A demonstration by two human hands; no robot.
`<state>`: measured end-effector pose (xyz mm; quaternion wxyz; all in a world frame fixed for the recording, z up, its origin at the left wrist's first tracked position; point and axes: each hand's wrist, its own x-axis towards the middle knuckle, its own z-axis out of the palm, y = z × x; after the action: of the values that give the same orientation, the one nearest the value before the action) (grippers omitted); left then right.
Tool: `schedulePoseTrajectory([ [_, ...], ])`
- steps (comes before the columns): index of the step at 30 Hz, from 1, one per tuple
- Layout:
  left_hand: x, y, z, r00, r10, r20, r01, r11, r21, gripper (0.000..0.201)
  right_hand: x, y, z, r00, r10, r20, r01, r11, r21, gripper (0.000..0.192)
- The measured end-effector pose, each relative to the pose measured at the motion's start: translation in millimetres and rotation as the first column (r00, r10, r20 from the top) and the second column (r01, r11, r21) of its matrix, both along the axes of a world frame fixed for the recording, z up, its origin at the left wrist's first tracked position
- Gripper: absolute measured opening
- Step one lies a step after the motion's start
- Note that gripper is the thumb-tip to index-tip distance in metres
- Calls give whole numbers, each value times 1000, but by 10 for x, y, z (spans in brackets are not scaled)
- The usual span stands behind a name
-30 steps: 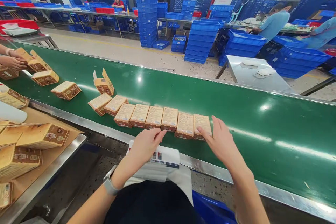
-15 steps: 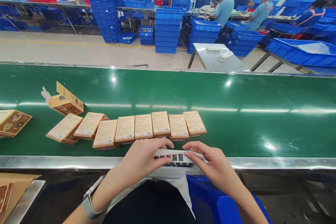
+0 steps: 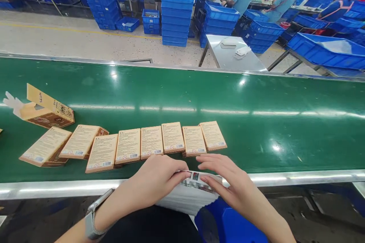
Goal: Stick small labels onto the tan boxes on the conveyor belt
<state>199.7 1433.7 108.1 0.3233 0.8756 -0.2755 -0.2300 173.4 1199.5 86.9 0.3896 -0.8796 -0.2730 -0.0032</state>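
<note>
Right of the row of boxes (image 3: 152, 142), the green belt (image 3: 285, 136) lies open; behind the row it is free to the far rail (image 3: 176, 67), except where the flapped-open carton (image 3: 53, 114) stands, leftward. The row blocks a low path forward for the left hand (image 3: 159, 176).

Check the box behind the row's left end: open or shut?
Open. The box has a tan flap standing up, with a gap showing beneath it. Contents: cannot tell.

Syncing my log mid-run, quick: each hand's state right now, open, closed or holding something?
Left hand: closed, pinching the printed white sheets.
Right hand: open, thumb at the same sheets; whether it grips them cannot be told.
</note>
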Motion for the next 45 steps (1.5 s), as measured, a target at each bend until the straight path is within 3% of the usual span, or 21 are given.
schedulePoseTrajectory([
  [2,41,-44,-6,1000,-5,-4,5,1000,2,35,11,3,-1,997,0,82,2,1000,-18,10],
  [9,141,-101,-17,997,-46,-63,49,997,51,37,39,-11,-11,1000,15,-12,-16,998,-55,18],
  [13,167,-137,-27,998,-40,-58,46,993,108,38,6,16,-90,980,-58,190,81,990,-116,10],
  [17,196,-175,-75,999,-21,-47,27,990,138,37,-86,77,-147,912,-69,403,153,971,-181,22],
  [20,222,-136,-129,998,3,-63,6,988,151,39,-101,98,-196,915,-106,390,157,982,-103,23],
  [22,223,-89,-162,998,20,-53,-10,984,177,38,-21,48,-263,949,-227,218,218,974,64,15],
  [24,204,-72,-203,1000,-15,22,11,986,169,33,147,-70,-376,907,-416,-63,418,876,239,9],
  [26,175,-129,-278,976,-112,189,90,989,121,27,374,-221,-533,748,-570,-339,662,681,314,19],
  [27,163,-190,-336,942,-164,292,142,985,96,25,489,-291,-621,670,-591,-448,738,593,322,24],
  [29,157,-359,-496,847,-235,477,226,971,76,25,682,-385,-789,581,-527,-620,804,492,334,36],
  [32,200,-618,-782,762,-282,583,273,956,105,25,822,-392,-965,560,-435,-706,812,455,364,48],
  [35,260,-748,-964,736,-318,597,279,947,161,21,826,-326,-1022,582,-498,-643,804,472,362,44],
  [39,278,-741,-942,725,-354,591,295,935,199,17,801,-266,-1005,589,-580,-562,802,505,319,42],
  [45,285,-697,-890,724,-386,572,324,922,211,13,832,-162,-997,545,-733,-406,838,494,233,38],
])
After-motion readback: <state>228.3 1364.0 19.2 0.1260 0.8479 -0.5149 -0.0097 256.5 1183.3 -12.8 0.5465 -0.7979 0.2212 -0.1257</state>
